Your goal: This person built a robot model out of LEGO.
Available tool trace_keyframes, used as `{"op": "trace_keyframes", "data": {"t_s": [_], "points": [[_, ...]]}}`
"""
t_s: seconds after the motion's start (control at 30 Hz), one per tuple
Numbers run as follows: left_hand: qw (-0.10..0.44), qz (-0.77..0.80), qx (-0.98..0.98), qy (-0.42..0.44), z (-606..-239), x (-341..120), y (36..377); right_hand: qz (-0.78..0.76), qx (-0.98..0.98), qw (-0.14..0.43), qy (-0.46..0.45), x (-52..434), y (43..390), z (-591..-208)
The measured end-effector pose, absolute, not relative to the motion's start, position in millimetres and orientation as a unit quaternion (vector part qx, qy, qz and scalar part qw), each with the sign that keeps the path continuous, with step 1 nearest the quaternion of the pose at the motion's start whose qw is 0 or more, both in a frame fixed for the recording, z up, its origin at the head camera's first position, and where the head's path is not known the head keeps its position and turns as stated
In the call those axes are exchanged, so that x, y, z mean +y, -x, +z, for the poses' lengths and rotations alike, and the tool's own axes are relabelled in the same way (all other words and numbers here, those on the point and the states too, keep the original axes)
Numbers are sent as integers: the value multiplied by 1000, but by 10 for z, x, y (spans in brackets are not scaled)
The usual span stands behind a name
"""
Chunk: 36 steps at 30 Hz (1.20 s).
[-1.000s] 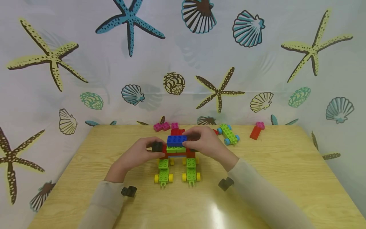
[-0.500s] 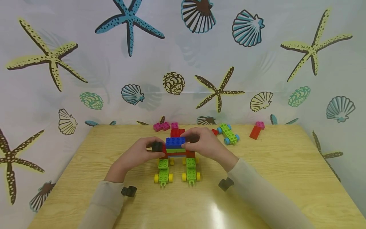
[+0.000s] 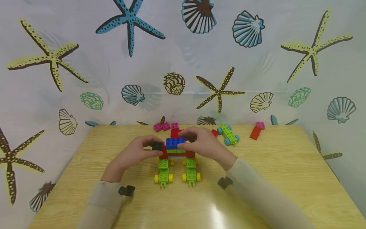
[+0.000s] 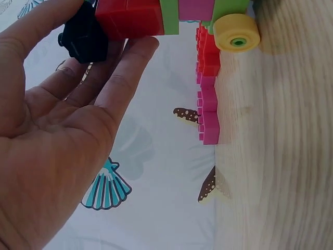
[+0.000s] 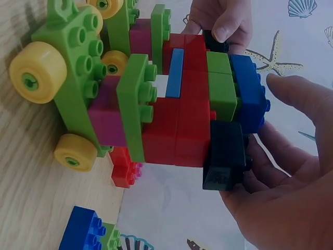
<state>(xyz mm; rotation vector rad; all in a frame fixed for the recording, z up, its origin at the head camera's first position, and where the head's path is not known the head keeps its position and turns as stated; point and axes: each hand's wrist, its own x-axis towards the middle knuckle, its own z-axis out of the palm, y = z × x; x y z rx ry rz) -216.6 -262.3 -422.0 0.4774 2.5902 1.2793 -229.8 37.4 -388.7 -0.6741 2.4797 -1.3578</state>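
Note:
A brick build stands on the table: two green wheeled bases [image 3: 164, 176] with yellow wheels carry red bricks [image 5: 193, 122], topped by light green bricks [image 5: 221, 78]. The top blue brick [image 3: 175, 143] sits over the light green ones, with a narrow gap showing in the right wrist view. My right hand [image 3: 201, 144] holds the blue brick between thumb and fingers, its lower fingers by a black brick [image 5: 225, 156]. My left hand [image 3: 140, 152] grips the other black brick [image 4: 86, 34] at the left end, one fingertip by the red bricks.
Several pink bricks [image 3: 161, 127] lie at the table's back edge. A green wheeled base [image 3: 227, 134] with blue wheels is behind my right hand. Farther right lie a red brick [image 3: 255, 132] and a pink brick [image 3: 260, 125]. A patterned curtain [image 3: 183, 63] hangs behind the table.
The blue brick has shifted slightly left and lower over the build, with my right hand following it. My left hand has drawn back slightly to the left.

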Motion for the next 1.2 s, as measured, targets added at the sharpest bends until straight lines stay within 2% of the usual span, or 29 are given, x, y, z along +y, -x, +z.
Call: {"op": "trace_keyframes", "data": {"t_s": [1.2], "points": [[108,456,869,-159,-4187,-2659,2162,-440,865,108,216,245,2353,-3871]]}}
